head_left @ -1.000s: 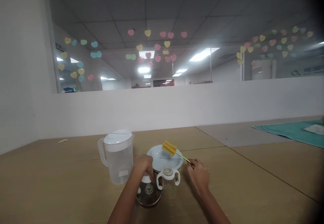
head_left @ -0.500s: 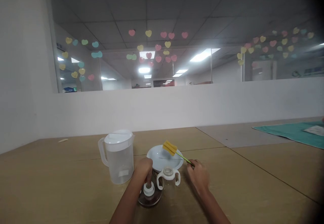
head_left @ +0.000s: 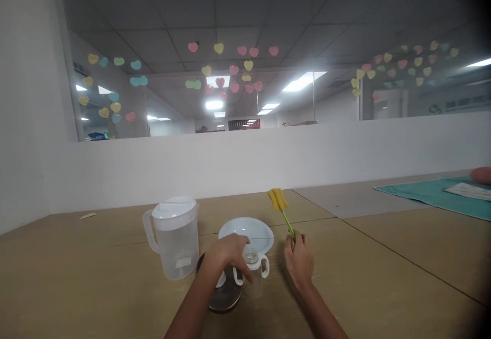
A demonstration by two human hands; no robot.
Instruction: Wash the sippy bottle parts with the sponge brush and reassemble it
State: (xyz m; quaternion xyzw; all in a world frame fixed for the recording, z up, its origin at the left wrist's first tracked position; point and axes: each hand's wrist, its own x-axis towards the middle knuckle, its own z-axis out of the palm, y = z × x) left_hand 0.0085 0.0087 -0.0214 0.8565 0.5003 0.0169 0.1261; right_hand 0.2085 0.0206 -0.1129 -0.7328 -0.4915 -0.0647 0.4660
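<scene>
My right hand [head_left: 299,260] is closed round the green handle of a bottle brush [head_left: 278,200], whose yellow sponge head points up and away. My left hand [head_left: 232,254] has its fingers apart at the left side of a clear baby bottle [head_left: 253,277] with two white handles and no cap. Whether the fingers touch the bottle I cannot tell. Beneath my left wrist lies a round dark metal tray [head_left: 226,300], with a white bottle cap [head_left: 221,279] on it, partly hidden. A white bowl [head_left: 264,231] stands just behind the bottle.
A lidded clear plastic pitcher [head_left: 178,249] stands to the left of the tray. On the right are a teal cloth [head_left: 418,189] and a white folded cloth [head_left: 468,191], with part of another person's hand [head_left: 481,175] at the edge. A low wall [head_left: 268,160] bounds the table's back.
My left hand has left the white cap on the tray and moved right to the bottle, its fingers spreading. My right hand has lifted the brush head up and right, away from the bowl.
</scene>
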